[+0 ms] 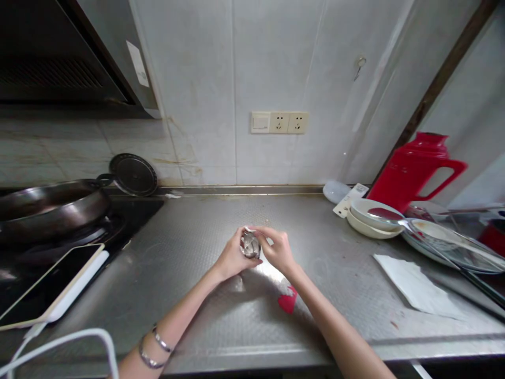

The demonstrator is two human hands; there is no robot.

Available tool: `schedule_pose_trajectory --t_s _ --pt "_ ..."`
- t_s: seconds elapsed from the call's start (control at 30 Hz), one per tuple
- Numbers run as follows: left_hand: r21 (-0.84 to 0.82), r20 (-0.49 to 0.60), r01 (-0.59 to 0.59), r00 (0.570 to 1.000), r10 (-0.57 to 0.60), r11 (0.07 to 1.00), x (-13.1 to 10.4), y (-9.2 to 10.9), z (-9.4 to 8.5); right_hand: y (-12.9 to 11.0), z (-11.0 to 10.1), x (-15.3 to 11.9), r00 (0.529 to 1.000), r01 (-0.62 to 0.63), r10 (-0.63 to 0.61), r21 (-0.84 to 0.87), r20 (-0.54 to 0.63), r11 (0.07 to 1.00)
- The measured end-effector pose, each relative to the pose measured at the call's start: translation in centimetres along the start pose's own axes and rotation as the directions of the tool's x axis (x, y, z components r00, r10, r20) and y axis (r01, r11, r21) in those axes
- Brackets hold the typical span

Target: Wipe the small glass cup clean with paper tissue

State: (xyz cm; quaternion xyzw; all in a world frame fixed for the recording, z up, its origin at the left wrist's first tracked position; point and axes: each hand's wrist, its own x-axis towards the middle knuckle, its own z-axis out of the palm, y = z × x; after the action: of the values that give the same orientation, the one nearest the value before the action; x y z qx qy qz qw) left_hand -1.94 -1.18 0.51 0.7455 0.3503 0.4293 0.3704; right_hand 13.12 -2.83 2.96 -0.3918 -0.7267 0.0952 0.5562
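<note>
A small round silvery-grey thing point(251, 245) with a creased, cracked-looking surface is held up over the steel counter; its exact kind I cannot make out. My left hand point(232, 253) curls around its left side and underside, with the thumb beneath. My right hand point(276, 247) is closed in a pinch at its upper right edge, where a small white bit point(249, 229) shows at the fingertips. On the counter below my right wrist lies a torn red scrap point(288, 300).
Left are a pan point(55, 208) on the hob, a round black lid point(133, 175) against the wall, and a phone point(51, 284) with a white cable. Right are stacked bowls point(373, 226), a red thermos flask point(412, 168), a white paper napkin point(418, 287) and a glass lid point(453, 245).
</note>
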Motion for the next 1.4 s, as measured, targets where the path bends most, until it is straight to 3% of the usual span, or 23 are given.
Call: schedule_pose_trajectory --t_s 0.2,0.3,0.4,0.47,0.63,0.83,0.93,1.03,1.13,1.2,1.27,1.4 --pt "0.015 -0.027 0.001 1.0 -0.001 1.0 0.3 -0.5 -0.3 -0.6 -0.3 -0.2 0.989 0.15 -0.15 0.017 -0.012 0.988" --pt "0.022 -0.054 0.032 0.998 -0.031 0.999 0.4 -0.6 -0.4 -0.9 -0.8 0.1 0.99 0.142 -0.142 0.024 0.004 0.99" --pt "0.025 -0.038 0.044 0.998 -0.043 0.999 0.3 -0.4 -0.3 -0.8 -1.0 0.2 0.994 0.096 -0.097 -0.017 -0.05 0.995" --pt "0.008 -0.03 0.018 0.999 -0.018 1.0 0.2 -0.2 -0.1 -0.5 -0.8 0.1 0.989 0.137 -0.139 -0.055 -0.046 0.989" --pt "0.033 -0.043 -0.031 0.999 0.033 0.999 0.3 -0.5 0.0 -0.2 -0.1 -0.3 0.905 0.413 -0.388 -0.14 0.178 0.9" --pt "0.046 -0.094 0.049 0.995 -0.045 0.998 0.4 -1.1 -0.1 -0.5 0.0 -0.5 0.845 0.524 -0.475 -0.205 0.245 0.827" --pt "0.063 -0.111 0.085 0.991 -0.078 0.994 0.5 -1.1 -0.2 -0.8 -0.1 -0.5 0.854 0.5 -0.457 -0.146 0.249 0.854" --pt "0.062 -0.125 0.109 0.987 -0.101 0.992 0.5 -1.1 -0.2 -1.1 -0.5 -0.3 0.912 0.37 -0.356 -0.038 0.203 0.928" --pt "0.015 -0.142 0.151 0.979 -0.147 0.988 0.6 -1.0 -0.2 -0.8 -1.0 0.2 0.984 0.174 -0.172 -0.033 0.05 0.984" --pt "-0.005 -0.146 0.165 0.976 -0.164 0.986 0.5 -0.7 -0.2 -0.3 -1.1 0.5 0.994 0.082 -0.087 -0.078 -0.059 0.994" --pt "-0.011 -0.138 0.149 0.979 -0.149 0.989 0.4 -0.3 -0.2 0.2 -1.0 0.5 0.994 0.062 -0.07 -0.095 -0.08 0.994" --pt "-0.098 -0.114 0.099 0.987 -0.11 0.99 0.3 0.3 -0.3 0.6 -0.2 0.0 0.989 0.148 -0.149 -0.078 -0.009 0.986"
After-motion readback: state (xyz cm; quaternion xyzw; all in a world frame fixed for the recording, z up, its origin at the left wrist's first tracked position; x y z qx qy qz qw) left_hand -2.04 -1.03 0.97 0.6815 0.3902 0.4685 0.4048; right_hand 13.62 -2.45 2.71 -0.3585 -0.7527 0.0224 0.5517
